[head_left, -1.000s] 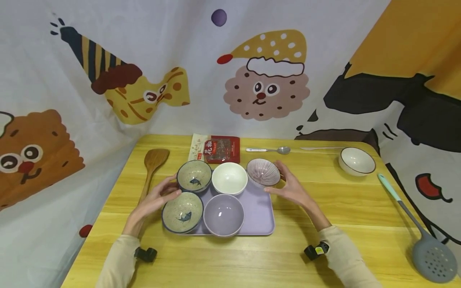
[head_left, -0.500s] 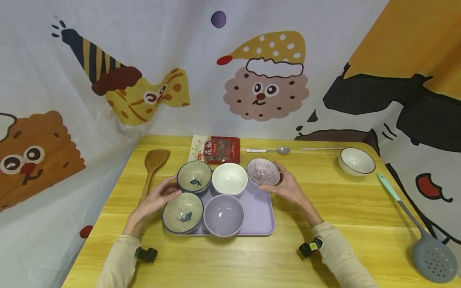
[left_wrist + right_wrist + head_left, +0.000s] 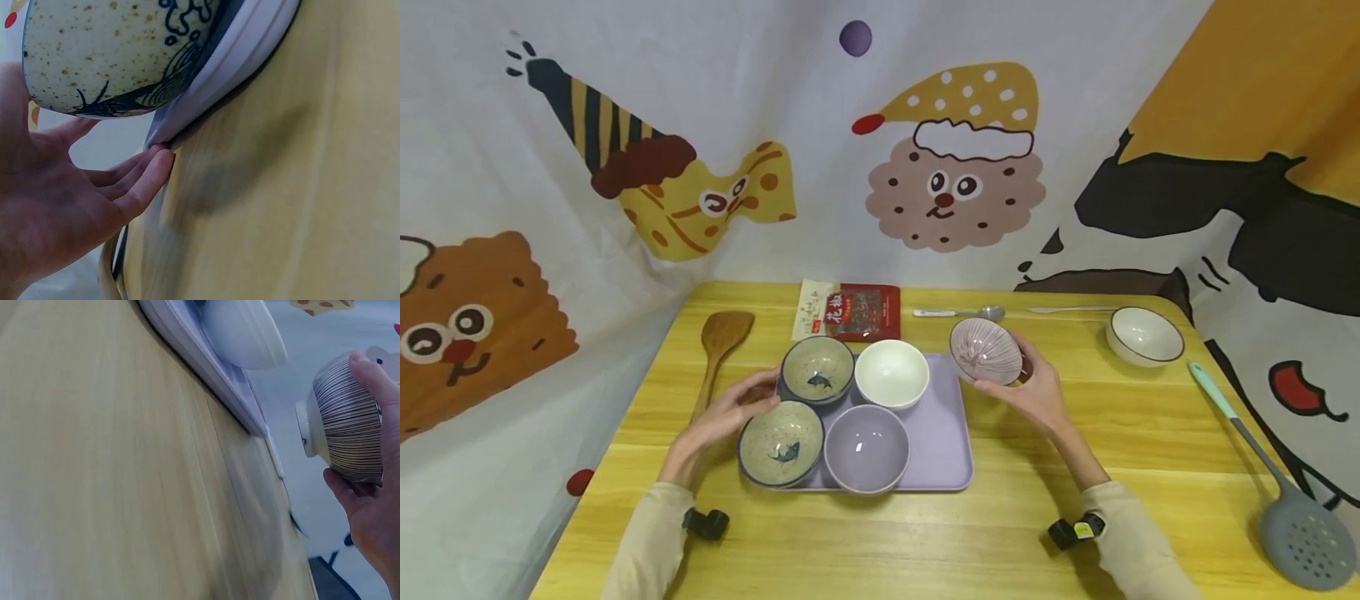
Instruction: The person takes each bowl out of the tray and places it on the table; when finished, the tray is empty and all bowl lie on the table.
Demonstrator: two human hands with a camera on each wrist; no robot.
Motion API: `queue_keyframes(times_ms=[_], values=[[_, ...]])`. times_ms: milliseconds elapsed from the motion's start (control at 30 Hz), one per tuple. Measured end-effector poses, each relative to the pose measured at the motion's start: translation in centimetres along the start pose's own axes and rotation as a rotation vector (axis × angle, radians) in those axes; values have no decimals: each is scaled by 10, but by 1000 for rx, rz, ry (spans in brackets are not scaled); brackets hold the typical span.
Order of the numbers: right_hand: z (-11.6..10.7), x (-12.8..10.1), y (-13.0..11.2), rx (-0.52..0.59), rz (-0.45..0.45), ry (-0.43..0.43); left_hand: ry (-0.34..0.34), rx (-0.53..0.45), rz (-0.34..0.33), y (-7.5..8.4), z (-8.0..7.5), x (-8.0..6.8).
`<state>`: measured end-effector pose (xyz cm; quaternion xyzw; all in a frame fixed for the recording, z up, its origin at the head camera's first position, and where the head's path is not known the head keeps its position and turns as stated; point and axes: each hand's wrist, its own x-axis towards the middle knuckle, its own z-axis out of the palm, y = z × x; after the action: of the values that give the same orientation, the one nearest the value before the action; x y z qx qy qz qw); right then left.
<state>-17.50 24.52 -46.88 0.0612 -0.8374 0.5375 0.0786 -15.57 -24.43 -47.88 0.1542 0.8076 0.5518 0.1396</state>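
Observation:
A lilac tray (image 3: 946, 446) lies on the yellow wooden table. It carries two speckled fish bowls (image 3: 817, 369) (image 3: 779, 442), a white bowl (image 3: 891, 372) and a purple bowl (image 3: 867, 435). My right hand (image 3: 1015, 379) grips a pink striped bowl (image 3: 987, 351) tilted in the air just right of the tray. In the right wrist view the striped bowl (image 3: 347, 419) sits between thumb and fingers (image 3: 375, 506). My left hand (image 3: 752, 400) lies at the tray's left edge. In the left wrist view its straight fingertips (image 3: 156, 169) touch the tray rim (image 3: 237, 69) under a fish bowl (image 3: 112, 56).
A wooden spatula (image 3: 718, 342) lies left of the tray, a red packet (image 3: 857, 310) and a metal spoon (image 3: 962, 313) behind it. A dark-rimmed white bowl (image 3: 1142, 335) stands at the back right and a grey slotted skimmer (image 3: 1292, 525) lies at the right edge. Cartoon cloth hangs behind.
My right hand closed round the striped bowl, lifted it off the tray's back right corner and carried it to the right. The left hand stayed at the tray's left edge.

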Motion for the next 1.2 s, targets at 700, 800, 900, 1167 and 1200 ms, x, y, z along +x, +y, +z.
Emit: queue_keyframes(times_ms=[700,800,900,1167,1200], values=[[-51,-28,8,-76,58,69,-166,-73,-30,-9,-9,3],[-52,-28,8,-83,57,69,-163,-72,-51,-8,-9,4],[-52,-29,8,-84,63,66,-158,-102,-52,-8,-10,10],[-54,-31,7,-74,71,80,-36,58,-24,-8,-15,30],[-55,-31,7,-68,69,86,-32,87,-14,-7,-15,31]])
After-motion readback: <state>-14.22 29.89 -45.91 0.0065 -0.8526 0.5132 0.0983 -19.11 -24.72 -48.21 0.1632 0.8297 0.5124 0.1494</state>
